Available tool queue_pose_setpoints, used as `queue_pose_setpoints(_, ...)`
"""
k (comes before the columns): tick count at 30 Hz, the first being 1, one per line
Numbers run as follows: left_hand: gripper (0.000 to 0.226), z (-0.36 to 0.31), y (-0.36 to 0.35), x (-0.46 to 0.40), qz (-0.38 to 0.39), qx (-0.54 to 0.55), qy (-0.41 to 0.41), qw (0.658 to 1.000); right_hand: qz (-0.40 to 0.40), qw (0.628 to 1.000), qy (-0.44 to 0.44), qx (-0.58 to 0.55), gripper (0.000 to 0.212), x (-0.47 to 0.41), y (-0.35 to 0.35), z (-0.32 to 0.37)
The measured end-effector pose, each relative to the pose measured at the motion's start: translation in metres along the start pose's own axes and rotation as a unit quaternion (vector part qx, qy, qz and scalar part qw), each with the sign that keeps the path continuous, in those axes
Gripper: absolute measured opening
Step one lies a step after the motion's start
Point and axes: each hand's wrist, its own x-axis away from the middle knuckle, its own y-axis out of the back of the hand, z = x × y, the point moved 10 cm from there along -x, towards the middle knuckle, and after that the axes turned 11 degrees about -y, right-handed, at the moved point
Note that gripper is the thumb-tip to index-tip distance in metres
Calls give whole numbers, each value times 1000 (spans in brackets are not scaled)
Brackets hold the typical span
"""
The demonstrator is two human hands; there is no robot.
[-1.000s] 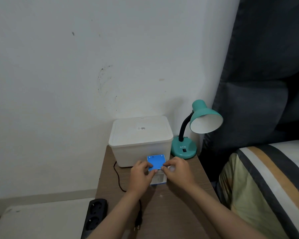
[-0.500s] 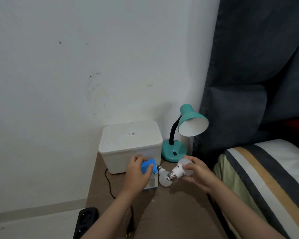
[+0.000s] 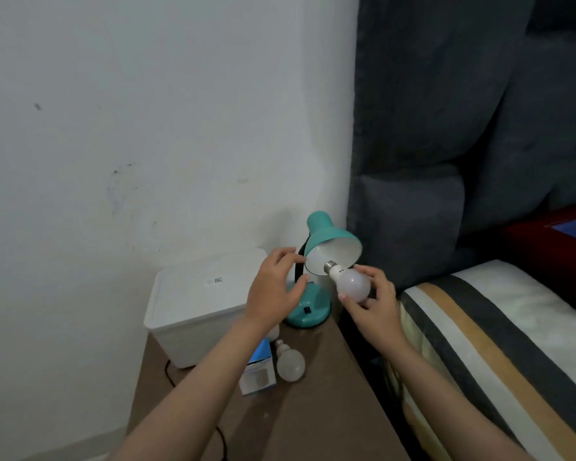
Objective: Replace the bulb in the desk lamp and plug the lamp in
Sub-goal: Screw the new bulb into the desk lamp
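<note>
**Two bulbs out, one at the lamp's mouth**

One white bulb (image 3: 352,283) sits in the right hand (image 3: 374,306), fingers curled round its globe from below and from the right, thumb tip against the near side. Its metal screw base points up and to the left, right at the lower rim of the teal lamp shade (image 3: 332,249), just entering the white interior; whether it touches the socket cannot be told.

The left hand (image 3: 275,291) is spread open, holding nothing, its fingertips (image 3: 296,258) close to the shade's left edge and the thumb stretched across the dark gooseneck. Whether it actually touches the shade is unclear.

The desk lamp's round teal base (image 3: 310,311) stands at the back right corner of the brown bedside table (image 3: 313,410), with a small dark switch on top. Left of it stands a white lidded plastic box (image 3: 200,304) against the wall.

A second white bulb (image 3: 290,362) lies on its side on the table in front of the box, screw base pointing away from the camera, just beside a small blue and white carton (image 3: 258,374). A black cord (image 3: 220,440) trails over the table's left part, partly hidden by the left forearm.

To the right lies a bed with a striped cover (image 3: 479,344) and, behind it, a dark padded headboard (image 3: 463,128).
</note>
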Motion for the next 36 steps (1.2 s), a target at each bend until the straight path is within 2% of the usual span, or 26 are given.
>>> queue_pose_setpoints(3, 26, -3, -15, -13, 44, -32, -50, 997, -69, 993, 56, 73, 47, -4, 1, 12)
queue_pose_setpoints(9, 32, 0, -26, -26, 57, -58, -107, 991, -118, 979, 137, 97, 49, -20, -14, 15)
queue_pose_setpoints(20, 41, 11, -43, -31, 104, -69, -144, 982, -146, 970, 181, 75, 52, -36, -29, 14)
queue_pose_setpoints(26, 37, 14, -47, -31, 79, -47, -144, 985, -142, 972, 183, 44, 52, -40, -30, 7)
queue_pose_setpoints(31, 40, 14, -48, -31, 71, -26, -139, 987, -166, 976, 137, 20, 53, -44, -26, 2)
queue_pose_setpoints(36, 41, 14, -49, -30, 76, -19, -136, 988, -164, 970, 180, 21, 54, -35, -40, 7)
